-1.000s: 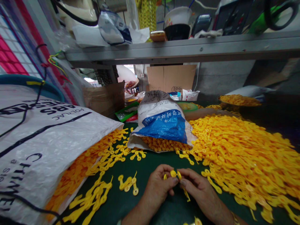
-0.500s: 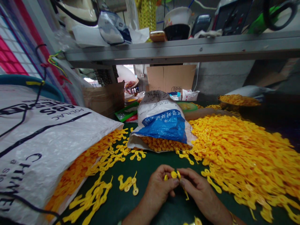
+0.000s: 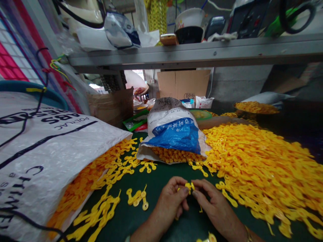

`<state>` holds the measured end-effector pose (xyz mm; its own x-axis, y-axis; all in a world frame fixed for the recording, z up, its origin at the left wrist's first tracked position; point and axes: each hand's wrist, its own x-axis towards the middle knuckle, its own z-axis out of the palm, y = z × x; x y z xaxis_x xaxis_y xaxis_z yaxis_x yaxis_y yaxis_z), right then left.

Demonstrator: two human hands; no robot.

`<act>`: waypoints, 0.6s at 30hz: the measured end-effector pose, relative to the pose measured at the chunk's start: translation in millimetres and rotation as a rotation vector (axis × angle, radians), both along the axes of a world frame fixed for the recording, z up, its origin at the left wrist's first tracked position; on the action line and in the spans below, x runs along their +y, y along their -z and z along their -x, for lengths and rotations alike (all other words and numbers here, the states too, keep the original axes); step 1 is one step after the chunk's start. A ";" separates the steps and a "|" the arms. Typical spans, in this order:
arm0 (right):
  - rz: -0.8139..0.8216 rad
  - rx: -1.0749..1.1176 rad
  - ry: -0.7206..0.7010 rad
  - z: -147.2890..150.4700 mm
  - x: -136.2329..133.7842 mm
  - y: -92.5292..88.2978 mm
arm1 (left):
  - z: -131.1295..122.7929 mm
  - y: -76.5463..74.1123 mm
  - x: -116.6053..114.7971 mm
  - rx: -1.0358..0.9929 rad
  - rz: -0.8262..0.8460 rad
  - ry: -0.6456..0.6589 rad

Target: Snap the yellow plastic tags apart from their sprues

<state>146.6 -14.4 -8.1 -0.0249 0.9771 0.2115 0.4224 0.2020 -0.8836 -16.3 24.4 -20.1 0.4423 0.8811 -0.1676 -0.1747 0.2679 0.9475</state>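
Note:
My left hand (image 3: 172, 198) and my right hand (image 3: 215, 202) meet over the dark green tabletop (image 3: 141, 223), fingertips almost touching. Pinched in the left thumb and fingers is a small yellow plastic piece (image 3: 187, 186). The right thumb and fingers grip another yellow plastic piece (image 3: 192, 186), with a thin yellow stem showing below. Fingers hide much of both, so I cannot tell whether the two are joined. Left of my hands lies a small cluster of yellow plastic links (image 3: 138, 197); close to the front edge, a yellow piece (image 3: 212, 238) is partly cut off by the frame.
A large heap of yellow pieces (image 3: 262, 161) spreads on the right. At left, a white sack (image 3: 50, 141) spills similar pieces. A blue-and-white bag (image 3: 176, 134) lies open-mouthed in the middle, with small orange-yellow parts inside. Overhead runs a grey metal shelf (image 3: 191, 53) carrying various items.
The yellow piece in my left fingers has turned slightly, and the fingertips have shifted a little around it. Both hands stay in almost the same place.

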 end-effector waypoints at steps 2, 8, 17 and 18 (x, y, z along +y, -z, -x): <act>0.007 0.000 -0.008 0.6 -0.3 -0.1 | 0.1 -0.3 -0.1 -0.013 0.010 0.019; 0.061 0.030 -0.041 -0.6 -2.7 -3.0 | 0.4 -6.2 -3.2 -0.149 0.072 0.066; -0.024 -0.121 -0.073 -1.7 -6.3 -9.9 | 2.9 -3.6 -2.1 -0.215 0.097 0.117; -0.024 -0.126 -0.079 -2.1 -6.4 -10.6 | 3.4 -2.4 -1.2 -0.183 0.083 0.123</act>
<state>148.7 -20.8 2.5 -0.1294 0.9657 0.2250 0.5115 0.2594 -0.8192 -19.7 23.2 -17.7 0.5752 0.8052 -0.1445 -0.3026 0.3735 0.8769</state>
